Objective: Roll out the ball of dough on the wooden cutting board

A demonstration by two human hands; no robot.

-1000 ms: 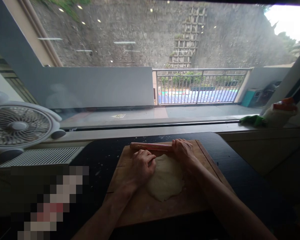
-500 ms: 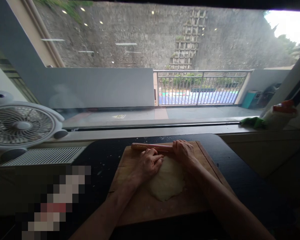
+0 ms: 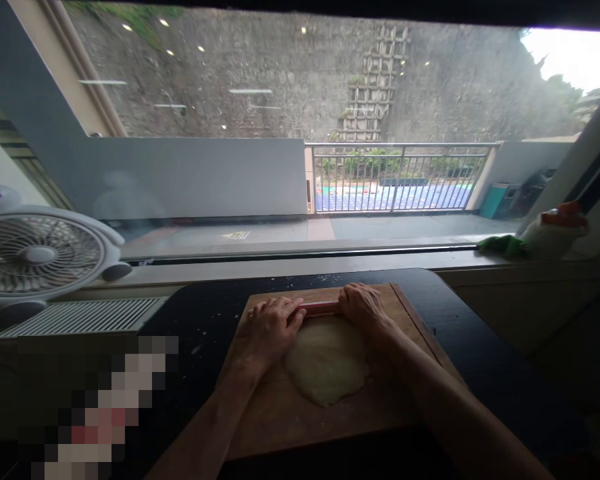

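A rolling pin (image 3: pixel 320 308) lies crosswise at the far edge of a flat, pale sheet of dough (image 3: pixel 327 363). My left hand (image 3: pixel 276 323) is closed over its left end, and my right hand (image 3: pixel 364 305) grips the right end. Only the middle stretch of the pin shows between the two hands; its ends are covered by my fingers. The dough is roughly round with an uneven near edge, and it rests on a wooden cutting board (image 3: pixel 275 430).
The board sits on a black table (image 3: pixel 485 353). To the left stands a white fan (image 3: pixel 40 255) above a slatted vent (image 3: pixel 85 317). On the windowsill at right are a green cloth (image 3: pixel 503 245) and a bottle with an orange top (image 3: pixel 555 230). A large window faces me.
My left hand has left the dough's upper left edge and taken hold of the pin's left end. The pin has come slightly nearer, with my right hand still on it.
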